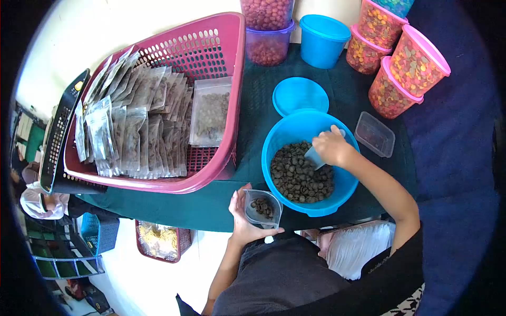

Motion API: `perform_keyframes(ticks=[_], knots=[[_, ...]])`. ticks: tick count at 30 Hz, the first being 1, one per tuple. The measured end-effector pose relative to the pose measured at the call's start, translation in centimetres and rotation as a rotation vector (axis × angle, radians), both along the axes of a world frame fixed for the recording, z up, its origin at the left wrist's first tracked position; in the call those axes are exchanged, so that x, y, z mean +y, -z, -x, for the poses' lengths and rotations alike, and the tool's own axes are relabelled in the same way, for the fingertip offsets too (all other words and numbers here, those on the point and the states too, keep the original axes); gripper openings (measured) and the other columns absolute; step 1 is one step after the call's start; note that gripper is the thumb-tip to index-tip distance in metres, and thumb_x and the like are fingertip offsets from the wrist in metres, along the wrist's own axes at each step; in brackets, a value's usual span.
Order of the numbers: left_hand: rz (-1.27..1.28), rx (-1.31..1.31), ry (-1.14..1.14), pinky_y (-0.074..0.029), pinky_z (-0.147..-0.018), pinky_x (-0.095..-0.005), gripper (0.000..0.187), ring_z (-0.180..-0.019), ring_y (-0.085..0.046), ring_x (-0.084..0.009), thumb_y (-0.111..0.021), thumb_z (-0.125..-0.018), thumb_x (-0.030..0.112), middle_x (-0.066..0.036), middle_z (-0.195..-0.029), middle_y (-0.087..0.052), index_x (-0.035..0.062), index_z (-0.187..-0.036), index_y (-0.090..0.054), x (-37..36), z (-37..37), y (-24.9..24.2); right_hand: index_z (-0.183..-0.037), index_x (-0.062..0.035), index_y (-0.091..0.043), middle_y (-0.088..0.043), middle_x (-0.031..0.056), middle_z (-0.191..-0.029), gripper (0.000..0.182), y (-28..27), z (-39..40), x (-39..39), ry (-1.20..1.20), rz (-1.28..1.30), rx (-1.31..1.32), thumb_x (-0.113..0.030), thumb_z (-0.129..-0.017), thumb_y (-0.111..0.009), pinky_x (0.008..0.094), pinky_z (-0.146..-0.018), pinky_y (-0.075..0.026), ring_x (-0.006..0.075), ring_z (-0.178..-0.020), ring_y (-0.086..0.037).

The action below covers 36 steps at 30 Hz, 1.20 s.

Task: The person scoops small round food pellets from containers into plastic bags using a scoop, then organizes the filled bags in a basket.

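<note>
Dark green desk (211,208), and the right hand (331,146) grips a small scoop (315,157) in the round blue plastic tub (274,145) of loose brown pellets (300,176), left hand (241,213) wrapped round a light, floppy clear pouch (262,208), best pinched at its rim.

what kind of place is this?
Likely a small snack-packing table: a pink basket of filled clear pouches, a blue bowl of dark brown pieces, and lidded tubs of colourful bits.

Blue bowl (279,134): smooth glossy plastic. Pellets (298,176) inside: dark, matt, rough. Clear pouch (262,209) at bowl's 8 o'clock: thin shiny film. Pink basket (211,47) at 10 o'clock: perforated plastic. Table cover (253,95): dark green matt cloth.
</note>
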<state>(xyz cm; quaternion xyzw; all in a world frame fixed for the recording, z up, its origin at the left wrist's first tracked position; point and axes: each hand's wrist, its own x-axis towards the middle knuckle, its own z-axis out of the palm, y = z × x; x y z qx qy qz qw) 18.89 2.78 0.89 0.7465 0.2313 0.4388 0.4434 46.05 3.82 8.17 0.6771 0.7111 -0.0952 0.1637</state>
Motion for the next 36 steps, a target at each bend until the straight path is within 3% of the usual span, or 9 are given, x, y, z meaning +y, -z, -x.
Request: perform_keyframes(ticks=[5,9,14,22,24,28,30,33,36], knots=[[0.032,0.054,0.039,-0.024,-0.094,-0.0486,0.130,-0.116,-0.024,-0.0349,-0.084,-0.035,0.032,-0.024,-0.123,-0.018,0.0109,-0.124,0.009,0.2,0.4,0.4,-0.071,-0.0030,-0.056,-0.056,0.0135,-0.073,0.009,1.4,-0.9,0.2,0.011,0.011,0.186,-0.001,-0.064,-0.052,0.0438,-0.076,-0.030,0.0292,-0.072,-0.055],[0.025,0.053,0.049,-0.024,-0.094,-0.0474,0.130,-0.115,-0.025,-0.0340,-0.084,-0.036,0.031,-0.024,-0.123,-0.018,0.0108,-0.124,0.009,0.2,0.4,0.7,-0.076,-0.0024,-0.055,-0.054,0.0154,-0.080,0.014,0.2,0.1,1.0,0.034,0.247,0.150,0.001,-0.063,-0.051,0.0454,-0.079,-0.031,0.0297,-0.080,-0.053],[0.001,-0.025,0.040,-0.031,-0.090,-0.0431,0.121,-0.113,-0.030,-0.0336,-0.084,-0.039,0.025,-0.020,-0.119,-0.024,0.0106,-0.125,0.000,0.3,0.1,0.3,-0.082,-0.0029,-0.054,-0.054,0.0144,-0.086,0.019,0.1,-0.2,1.8,0.126,0.272,0.183,0.000,-0.064,-0.050,0.0450,-0.085,-0.029,0.0283,-0.085,-0.051],[-0.011,-0.016,0.078,-0.029,-0.092,-0.0427,0.122,-0.112,-0.031,-0.0307,-0.084,-0.038,0.028,-0.024,-0.120,-0.024,0.0075,-0.124,0.001,0.6,0.1,0.6,-0.094,-0.0049,-0.054,-0.054,0.0148,-0.089,0.025,-0.6,-2.5,2.4,0.172,0.254,0.129,-0.008,-0.069,-0.052,0.0450,-0.085,-0.029,0.0285,-0.092,-0.048],[-0.007,-0.028,0.089,-0.029,-0.092,-0.0427,0.122,-0.112,-0.031,-0.0308,-0.084,-0.037,0.028,-0.024,-0.120,-0.024,0.0074,-0.123,0.000,0.7,0.1,0.7,-0.097,-0.0071,-0.054,-0.054,0.0135,-0.089,0.028,-0.2,-3.3,2.3,0.152,0.185,0.343,-0.011,-0.069,-0.054,0.0440,-0.084,-0.030,0.0273,-0.093,-0.048],[0.015,-0.050,0.107,-0.029,-0.092,-0.0425,0.121,-0.112,-0.031,-0.0310,-0.084,-0.037,0.028,-0.024,-0.120,-0.024,0.0074,-0.123,-0.001,0.8,0.1,0.6,-0.096,-0.0091,-0.055,-0.054,0.0123,-0.090,0.027,0.9,-2.9,2.3,0.153,0.127,0.254,-0.014,-0.070,-0.055,0.0418,-0.082,-0.032,0.0259,-0.092,-0.049],[0.005,-0.053,0.114,-0.029,-0.092,-0.0424,0.121,-0.112,-0.031,-0.0311,-0.084,-0.037,0.028,-0.024,-0.120,-0.024,0.0074,-0.124,-0.001,1.0,0.3,0.9,-0.095,-0.0102,-0.055,-0.054,0.0122,-0.091,0.025,0.8,-2.9,2.5,0.233,0.262,0.560,-0.016,-0.070,-0.054,0.0402,-0.080,-0.032,0.0258,-0.090,-0.049],[0.005,-0.039,0.118,-0.029,-0.092,-0.0422,0.122,-0.112,-0.031,-0.0314,-0.084,-0.037,0.028,-0.024,-0.120,-0.024,0.0075,-0.124,-0.001,1.1,0.2,0.8,-0.097,-0.0111,-0.055,-0.054,0.0123,-0.092,0.027,-0.1,-1.3,2.3,0.141,0.171,0.293,-0.015,-0.070,-0.054,0.0398,-0.080,-0.033,0.0254,-0.089,-0.050],[0.005,-0.026,0.127,-0.029,-0.092,-0.0419,0.121,-0.112,-0.031,-0.0317,-0.084,-0.037,0.028,-0.024,-0.120,-0.024,0.0071,-0.124,-0.001,1.2,0.1,1.0,-0.099,-0.0110,-0.055,-0.054,0.0111,-0.093,0.029,-0.4,0.1,2.3,0.092,0.287,0.312,-0.013,-0.070,-0.055,0.0405,-0.079,-0.034,0.0245,-0.090,-0.049]])
